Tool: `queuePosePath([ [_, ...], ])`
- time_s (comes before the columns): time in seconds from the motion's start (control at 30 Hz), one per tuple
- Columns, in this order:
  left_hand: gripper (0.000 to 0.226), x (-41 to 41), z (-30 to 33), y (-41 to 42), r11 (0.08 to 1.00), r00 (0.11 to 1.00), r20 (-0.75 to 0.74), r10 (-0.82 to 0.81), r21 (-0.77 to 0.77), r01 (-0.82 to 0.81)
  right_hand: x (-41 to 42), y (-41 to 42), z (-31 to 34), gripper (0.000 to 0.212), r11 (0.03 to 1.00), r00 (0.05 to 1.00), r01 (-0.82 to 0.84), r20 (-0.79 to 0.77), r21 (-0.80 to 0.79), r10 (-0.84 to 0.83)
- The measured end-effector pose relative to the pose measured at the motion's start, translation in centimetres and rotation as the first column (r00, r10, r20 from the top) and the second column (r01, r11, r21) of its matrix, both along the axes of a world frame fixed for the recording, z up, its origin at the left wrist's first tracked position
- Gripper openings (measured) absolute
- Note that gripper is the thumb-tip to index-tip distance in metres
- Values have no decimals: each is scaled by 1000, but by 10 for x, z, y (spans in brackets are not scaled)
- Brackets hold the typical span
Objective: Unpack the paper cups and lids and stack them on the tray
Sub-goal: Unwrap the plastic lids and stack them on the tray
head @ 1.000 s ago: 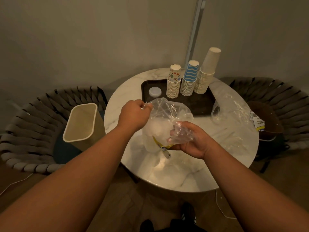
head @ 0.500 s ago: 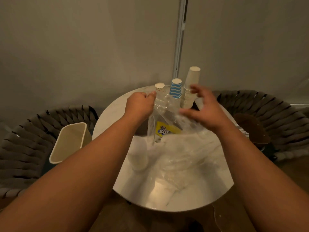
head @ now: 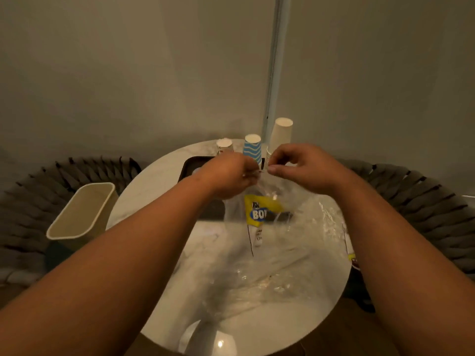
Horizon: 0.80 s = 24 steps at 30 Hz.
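Observation:
A clear plastic bag [head: 259, 242] with a yellow and blue label hangs above the round marble table [head: 154, 186]. My left hand [head: 227, 176] and my right hand [head: 302, 167] both pinch its top edge, close together. What the bag holds is blurred. Behind my hands, three stacks of paper cups stand on the dark tray [head: 190, 164]: a patterned stack [head: 224, 145], a blue wavy stack [head: 253, 148] and a plain white stack [head: 281, 133]. My hands hide most of the tray.
A cream waste bin [head: 82, 213] stands left of the table on a woven chair [head: 30, 201]. A second woven chair [head: 421, 201] is at the right. Another clear wrapper with a label [head: 347, 242] lies on the table's right side.
My right hand has risen from the bag's lower part to its top edge, next to my left hand. The bag now hangs stretched down from both hands. The view has tilted upward.

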<state>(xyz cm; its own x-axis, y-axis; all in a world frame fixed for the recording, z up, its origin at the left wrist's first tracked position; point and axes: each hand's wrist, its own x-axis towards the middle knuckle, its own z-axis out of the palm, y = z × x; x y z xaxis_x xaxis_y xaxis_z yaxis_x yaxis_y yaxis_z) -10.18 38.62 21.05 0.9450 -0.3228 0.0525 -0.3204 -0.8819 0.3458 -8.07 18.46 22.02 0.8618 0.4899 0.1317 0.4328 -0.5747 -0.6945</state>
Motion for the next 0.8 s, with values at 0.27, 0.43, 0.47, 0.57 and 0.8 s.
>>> queuePosePath([
  [0.27, 28, 18, 11, -21, 880, 999, 4, 44, -474, -37, 14, 7, -40, 97, 893, 870, -224, -332, 389, 363],
  [0.43, 43, 31, 21, -8, 916, 992, 41, 119, -389, -94, 18, 25, -65, 30, 925, 946, 97, -322, 368, 29],
  [0.47, 42, 31, 18, 0, 916, 988, 35, 149, -380, -125, 23, 22, -64, 28, 950, 948, 62, -316, 306, 40],
  [0.57, 28, 33, 5, 21, 886, 969, -8, 247, -402, -229, 32, 14, -58, 25, 986, 951, -77, -285, 147, 117],
  [0.8, 50, 7, -25, 3, 951, 986, 62, 157, -278, -134, 38, 13, -88, 19, 929, 971, -167, -217, -331, 98],
])
